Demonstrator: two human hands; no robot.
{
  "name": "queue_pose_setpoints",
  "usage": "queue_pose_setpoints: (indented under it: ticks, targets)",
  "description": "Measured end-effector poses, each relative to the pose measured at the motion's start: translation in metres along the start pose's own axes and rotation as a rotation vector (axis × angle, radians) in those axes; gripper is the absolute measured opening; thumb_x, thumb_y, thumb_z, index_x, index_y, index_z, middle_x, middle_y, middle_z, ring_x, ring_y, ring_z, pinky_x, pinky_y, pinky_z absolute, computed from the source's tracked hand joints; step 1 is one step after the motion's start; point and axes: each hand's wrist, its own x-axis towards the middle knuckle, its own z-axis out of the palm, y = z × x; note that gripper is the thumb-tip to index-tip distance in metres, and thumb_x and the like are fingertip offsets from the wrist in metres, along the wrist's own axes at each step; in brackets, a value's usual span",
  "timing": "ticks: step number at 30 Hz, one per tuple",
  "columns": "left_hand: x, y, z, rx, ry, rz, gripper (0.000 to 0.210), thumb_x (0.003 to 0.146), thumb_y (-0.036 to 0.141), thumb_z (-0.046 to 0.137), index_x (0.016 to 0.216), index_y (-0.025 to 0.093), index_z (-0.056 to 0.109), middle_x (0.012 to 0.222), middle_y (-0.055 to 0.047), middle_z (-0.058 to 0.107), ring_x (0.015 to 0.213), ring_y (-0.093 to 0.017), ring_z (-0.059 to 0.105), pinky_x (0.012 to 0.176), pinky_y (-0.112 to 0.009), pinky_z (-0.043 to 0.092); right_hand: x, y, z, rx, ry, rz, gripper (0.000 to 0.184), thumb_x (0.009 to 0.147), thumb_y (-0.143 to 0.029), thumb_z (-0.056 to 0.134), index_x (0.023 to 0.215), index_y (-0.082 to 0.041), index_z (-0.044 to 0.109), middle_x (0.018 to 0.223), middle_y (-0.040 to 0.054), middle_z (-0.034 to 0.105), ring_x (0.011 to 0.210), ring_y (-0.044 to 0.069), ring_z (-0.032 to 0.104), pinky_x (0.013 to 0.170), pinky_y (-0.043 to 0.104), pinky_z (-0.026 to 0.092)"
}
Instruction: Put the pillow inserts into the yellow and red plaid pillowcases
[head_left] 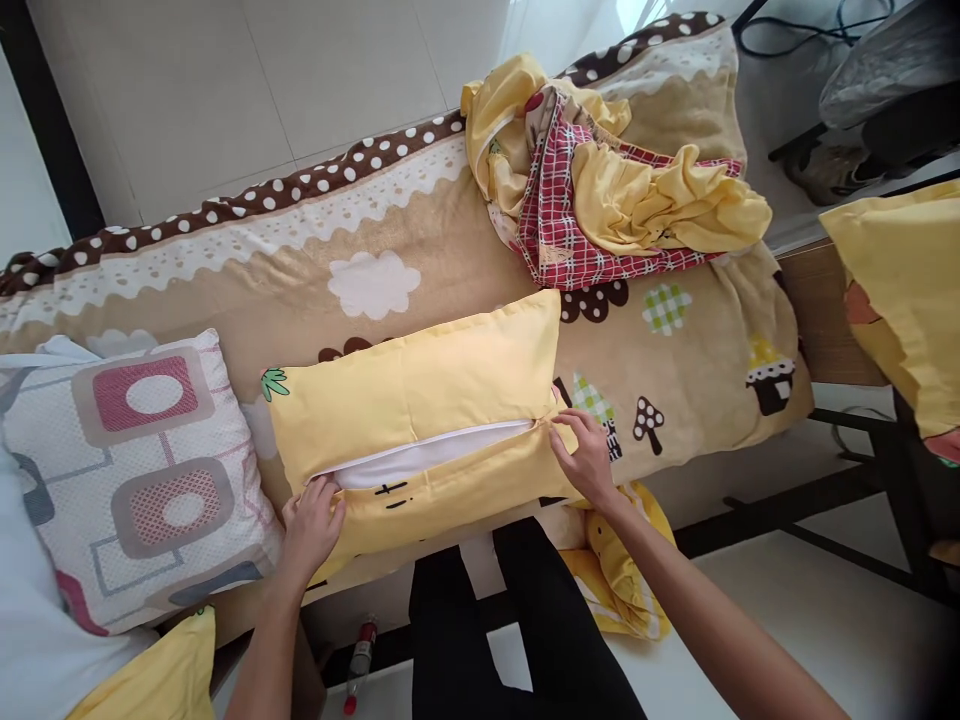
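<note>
A yellow pillowcase (465, 370) lies across the bed in front of me. A long zippered slit runs along it, and a white inner pillow (427, 462) shows through the gap. At the slit's left end, my left hand (311, 520) has its fingers curled on the fabric edge; the fingertips are partly hidden. My right hand (583, 455) pinches the fabric at the right end of the opening. Black markings show on the lower flap, and a green leaf print is at the upper left corner.
Left of it sits a patterned white pillow (169, 480). Crumpled yellow and red-checked covers (637, 200) lie at the bed's far right. The bed has a brown printed blanket (262, 270). Below are a bottle (362, 650) and a yellow cloth (626, 570). More yellow fabric (907, 300) hangs at right.
</note>
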Motion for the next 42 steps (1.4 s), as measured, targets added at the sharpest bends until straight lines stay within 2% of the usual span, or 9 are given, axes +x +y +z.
queue_pose_setpoints:
  ticks: [4,8,12,15,17,23,30,36,42]
  targets:
    - [-0.008,0.047,-0.016,0.027,0.123,-0.041,0.026,0.085,0.019,0.037,0.091,0.020,0.062,0.093,-0.010,0.070,0.094,-0.027,0.064,0.097,-0.047,0.041,0.000,0.002,-0.004,0.173,-0.108,0.095,0.025,0.094,-0.043,0.048,0.099,-0.022,0.061,0.094,0.0084,0.069,0.080,0.022,0.065,0.074,0.037,0.051]
    - [-0.014,0.118,-0.025,-0.236,0.222,0.195,0.023,0.091,0.021,0.040,0.098,0.020,0.062,0.094,-0.009,0.070,0.092,-0.024,0.064,0.088,-0.040,0.047,0.001,-0.013,-0.002,0.239,-0.148,0.170,0.035,0.092,-0.054,0.049,0.098,-0.021,0.061,0.084,0.0064,0.069,0.067,0.019,0.063,0.066,0.034,0.050]
    - [-0.001,0.195,-0.014,-0.511,0.140,0.495,0.027,0.093,0.014,0.040,0.109,0.022,0.060,0.111,-0.008,0.069,0.109,-0.021,0.061,0.095,-0.038,0.048,0.006,-0.025,0.004,0.207,-0.174,0.339,0.043,0.087,-0.065,0.049,0.083,-0.023,0.059,0.071,0.0036,0.066,0.062,0.019,0.061,0.059,0.031,0.044]
    - [0.018,0.242,-0.003,-0.488,0.054,0.526,0.034,0.091,0.010,0.040,0.119,0.020,0.056,0.118,-0.010,0.066,0.113,-0.024,0.059,0.095,-0.041,0.047,0.010,-0.029,0.009,0.162,-0.201,0.470,0.047,0.084,-0.068,0.049,0.067,-0.024,0.053,0.063,0.0033,0.064,0.059,0.020,0.059,0.057,0.031,0.040]
    - [0.030,0.263,0.001,-0.405,-0.006,0.515,0.032,0.090,0.009,0.041,0.117,0.018,0.057,0.112,-0.012,0.067,0.107,-0.026,0.059,0.089,-0.043,0.048,0.012,-0.029,0.011,0.175,-0.210,0.517,0.043,0.082,-0.064,0.051,0.064,-0.025,0.052,0.062,0.0036,0.064,0.059,0.021,0.058,0.057,0.031,0.040]
    - [0.041,0.282,0.008,-0.424,-0.050,0.506,0.025,0.090,0.010,0.043,0.103,0.017,0.063,0.100,-0.010,0.070,0.097,-0.024,0.061,0.088,-0.040,0.047,0.018,-0.030,0.009,0.375,-0.244,0.621,0.032,0.076,-0.051,0.053,0.061,-0.023,0.056,0.057,0.0026,0.063,0.055,0.018,0.056,0.054,0.029,0.041]
    - [0.035,0.282,0.014,-0.627,0.074,0.303,0.022,0.088,0.008,0.047,0.091,0.019,0.066,0.093,-0.006,0.072,0.091,-0.020,0.063,0.085,-0.034,0.048,0.023,-0.030,0.005,0.299,-0.306,0.667,0.019,0.069,-0.038,0.056,0.060,-0.022,0.058,0.057,0.0016,0.063,0.053,0.017,0.055,0.053,0.027,0.038]
    - [0.037,0.294,0.017,-0.558,0.085,0.305,0.024,0.090,0.012,0.049,0.102,0.019,0.068,0.095,-0.007,0.070,0.093,-0.021,0.062,0.083,-0.033,0.049,0.017,-0.022,0.007,0.472,-0.268,0.584,0.020,0.068,-0.039,0.055,0.062,-0.021,0.059,0.053,0.0009,0.058,0.051,0.016,0.052,0.052,0.027,0.041]
    - [0.044,0.306,0.021,-0.577,0.066,0.227,0.021,0.093,0.016,0.049,0.100,0.018,0.069,0.097,-0.008,0.070,0.093,-0.021,0.061,0.083,-0.033,0.048,0.011,-0.017,0.008,0.608,-0.198,0.489,0.024,0.071,-0.044,0.059,0.064,-0.020,0.057,0.053,-0.0020,0.052,0.050,0.012,0.046,0.050,0.026,0.038]
